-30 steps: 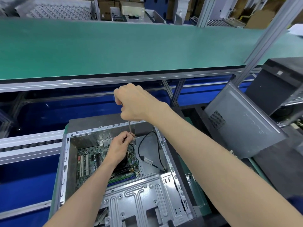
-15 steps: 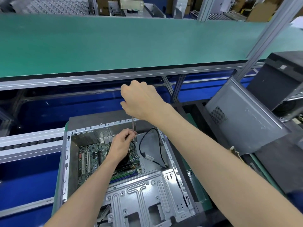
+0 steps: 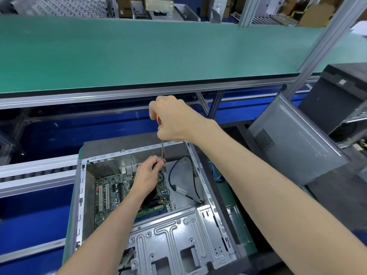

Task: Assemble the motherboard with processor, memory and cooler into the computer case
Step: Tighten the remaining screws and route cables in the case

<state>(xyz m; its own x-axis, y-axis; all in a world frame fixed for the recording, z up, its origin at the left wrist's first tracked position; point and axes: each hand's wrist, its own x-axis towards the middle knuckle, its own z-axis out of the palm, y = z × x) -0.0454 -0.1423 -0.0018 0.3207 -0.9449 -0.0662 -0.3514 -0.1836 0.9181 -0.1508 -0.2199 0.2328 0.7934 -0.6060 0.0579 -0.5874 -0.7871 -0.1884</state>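
Note:
An open grey computer case (image 3: 81, 195) lies on its side below me. A green motherboard (image 3: 111, 195) sits inside it, with a dark cooler partly hidden under my left arm. My right hand (image 3: 174, 118) grips the orange handle of a screwdriver (image 3: 162, 153) held upright over the board's far right corner. My left hand (image 3: 148, 175) pinches the lower end of the shaft near the tip. A black cable (image 3: 193, 175) loops across the case floor to the right of the board.
A grey metal drive bracket (image 3: 178, 237) spans the near part of the case. A loose grey side panel (image 3: 294, 147) leans at the right against a dark case (image 3: 341, 96). A long green workbench (image 3: 139, 52) runs across the back, with an aluminium post (image 3: 325, 46) at right.
My right hand with the screwdriver has risen a little and shifted slightly right. My left hand stays at the shaft's lower end over the board.

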